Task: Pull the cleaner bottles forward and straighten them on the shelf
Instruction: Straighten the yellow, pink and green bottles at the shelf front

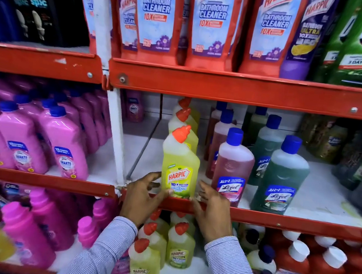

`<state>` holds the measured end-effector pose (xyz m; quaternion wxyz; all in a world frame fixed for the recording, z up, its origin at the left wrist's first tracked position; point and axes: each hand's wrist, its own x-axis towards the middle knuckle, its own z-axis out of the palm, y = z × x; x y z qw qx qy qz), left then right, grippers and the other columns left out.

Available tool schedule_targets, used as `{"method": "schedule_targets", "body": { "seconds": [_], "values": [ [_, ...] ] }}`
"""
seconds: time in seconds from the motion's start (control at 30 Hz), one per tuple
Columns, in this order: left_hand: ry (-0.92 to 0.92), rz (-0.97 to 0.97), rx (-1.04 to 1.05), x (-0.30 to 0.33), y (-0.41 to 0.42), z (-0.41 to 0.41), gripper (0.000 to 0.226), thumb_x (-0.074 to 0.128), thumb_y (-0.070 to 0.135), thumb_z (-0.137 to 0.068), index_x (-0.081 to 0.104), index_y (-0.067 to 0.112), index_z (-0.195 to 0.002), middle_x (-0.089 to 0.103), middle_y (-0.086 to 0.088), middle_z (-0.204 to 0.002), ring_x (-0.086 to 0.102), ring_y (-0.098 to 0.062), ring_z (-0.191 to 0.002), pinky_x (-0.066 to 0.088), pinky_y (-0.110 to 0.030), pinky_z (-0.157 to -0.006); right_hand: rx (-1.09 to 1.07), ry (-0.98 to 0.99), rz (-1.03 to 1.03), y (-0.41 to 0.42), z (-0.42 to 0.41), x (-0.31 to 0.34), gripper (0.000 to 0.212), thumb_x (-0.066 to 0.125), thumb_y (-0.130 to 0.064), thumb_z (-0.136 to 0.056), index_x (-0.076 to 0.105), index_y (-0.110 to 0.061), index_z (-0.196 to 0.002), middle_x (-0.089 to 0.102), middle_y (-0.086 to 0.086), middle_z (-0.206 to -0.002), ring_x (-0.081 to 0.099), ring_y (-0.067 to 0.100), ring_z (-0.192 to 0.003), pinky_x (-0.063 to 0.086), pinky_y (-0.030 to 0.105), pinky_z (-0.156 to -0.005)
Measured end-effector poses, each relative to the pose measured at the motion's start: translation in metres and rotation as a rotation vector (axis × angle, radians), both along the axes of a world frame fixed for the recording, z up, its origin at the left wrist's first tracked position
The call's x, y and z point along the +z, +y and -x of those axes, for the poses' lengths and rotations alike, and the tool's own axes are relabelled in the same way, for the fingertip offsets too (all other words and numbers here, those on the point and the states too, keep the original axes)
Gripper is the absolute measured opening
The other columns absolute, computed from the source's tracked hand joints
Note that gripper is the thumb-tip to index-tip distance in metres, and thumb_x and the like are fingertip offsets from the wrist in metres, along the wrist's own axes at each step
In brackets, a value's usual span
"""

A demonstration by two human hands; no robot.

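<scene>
We have our left hand (142, 198) at 9 o'clock of the front yellow Harpic bottle (179, 171) & our right hand (210, 208) at 3 o'clock of it, fingers spread apart, left thumb touching the label low down, right fingers just beside the bottle w/ no tight squeeze. The bottle stands up at the red front lip (280, 221) of the mid shelf, label facing us, prob. so we can turn it straight w/ a hand on each side. More yellow bottles (183, 119) line up behind it at 12 o'clock, and the pink Lizol bottle (233, 165) & green Lizol bottle (283, 175) at 3 o'clock sit near the front too
</scene>
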<state>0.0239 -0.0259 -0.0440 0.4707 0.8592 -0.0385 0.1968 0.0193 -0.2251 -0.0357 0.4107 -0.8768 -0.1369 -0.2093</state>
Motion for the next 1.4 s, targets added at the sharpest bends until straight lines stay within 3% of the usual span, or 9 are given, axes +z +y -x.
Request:
{"method": "schedule_targets", "body": {
  "seconds": [0.1,0.2,0.43,0.67,0.83,1.0,1.1,1.23,1.4],
  "values": [
    [0.075,0.042,-0.092,0.002,0.008,-0.012,0.037,0.081,0.047,-0.066,0.069,0.047,-0.1,0.08,0.01,-0.101,0.075,-0.006,-0.087,0.063,-0.042,-0.083,0.031,0.091,0.078,0.006,-0.012,0.005,0.056,0.071,-0.008,-0.078,0.056,-0.022,-0.13,0.074,0.003,-0.112,0.07,0.016,-0.098,0.053,0.027,-0.092],
    [0.118,0.029,-0.15,-0.004,0.013,-0.023,0.045,0.086,0.036,-0.064,0.072,0.034,-0.107,0.08,0.008,-0.101,0.076,-0.008,-0.089,0.062,-0.043,-0.086,0.033,0.139,0.093,0.006,-0.019,0.008,0.056,0.072,-0.004,-0.074,0.059,-0.021,-0.126,0.076,0.003,-0.107,0.071,0.012,-0.094,0.047,0.012,-0.088],
    [0.075,0.067,-0.172,-0.01,0.012,-0.025,0.046,0.09,0.015,-0.07,0.072,0.019,-0.111,0.08,0.003,-0.099,0.075,-0.003,-0.089,0.062,-0.035,-0.087,0.053,0.143,0.104,0.007,-0.023,0.008,0.055,0.075,-0.005,-0.072,0.061,-0.022,-0.122,0.075,0.0,-0.109,0.071,0.011,-0.097,0.055,0.032,-0.094],
    [0.09,0.11,-0.158,-0.017,0.013,-0.03,0.045,0.09,0.017,-0.069,0.072,0.019,-0.11,0.08,0.001,-0.099,0.076,-0.008,-0.09,0.062,-0.041,-0.088,0.1,0.2,0.037,0.007,-0.024,0.006,0.06,0.071,0.005,-0.075,0.058,-0.018,-0.129,0.073,-0.002,-0.113,0.065,-0.006,-0.094,0.049,0.009,-0.089],
    [0.071,0.107,-0.153,-0.013,0.011,-0.023,0.047,0.091,0.019,-0.069,0.072,0.018,-0.112,0.079,0.003,-0.102,0.074,-0.007,-0.092,0.061,-0.039,-0.091,0.12,0.2,-0.052,0.003,-0.014,0.003,0.061,0.071,0.004,-0.078,0.055,-0.015,-0.133,0.064,-0.014,-0.112,0.064,-0.005,-0.101,0.048,0.008,-0.091],
    [-0.317,0.092,0.224,-0.016,-0.014,0.015,0.036,0.092,0.025,-0.069,0.068,0.021,-0.096,0.067,0.004,-0.098,0.063,-0.015,-0.094,0.053,-0.03,-0.083,-0.161,-0.127,-0.183,-0.035,0.019,-0.014,0.022,0.079,-0.012,-0.076,0.074,-0.025,-0.093,0.076,-0.011,-0.09,0.071,0.002,-0.078,0.058,0.028,-0.078],
    [-0.443,0.059,0.138,-0.015,-0.054,0.028,0.021,0.087,0.019,-0.076,0.067,0.019,-0.082,0.064,0.004,-0.086,0.064,-0.013,-0.084,0.052,-0.025,-0.081,-0.329,-0.19,-0.263,-0.066,0.023,-0.017,0.024,0.082,-0.011,-0.073,0.068,-0.022,-0.089,0.073,-0.006,-0.084,0.07,0.007,-0.073,0.059,0.033,-0.074],
    [-0.304,0.023,-0.046,-0.014,-0.103,0.014,0.022,0.074,0.031,-0.086,0.07,0.02,-0.105,0.074,0.006,-0.101,0.066,-0.005,-0.092,0.047,-0.012,-0.089,-0.306,0.015,-0.095,-0.09,0.006,-0.015,0.052,0.082,-0.013,-0.072,0.059,-0.015,-0.118,0.07,0.006,-0.114,0.067,0.022,-0.101,0.053,0.036,-0.094],
    [-0.131,-0.053,-0.075,-0.018,-0.125,-0.013,0.04,0.062,0.043,-0.092,0.061,0.022,-0.125,0.076,-0.005,-0.113,0.071,-0.023,-0.1,0.055,-0.037,-0.091,-0.194,0.144,0.017,-0.095,-0.004,-0.004,0.054,0.072,-0.008,-0.078,0.058,-0.024,-0.127,0.074,0.003,-0.113,0.07,0.022,-0.1,0.054,0.041,-0.096]
  ]
}}
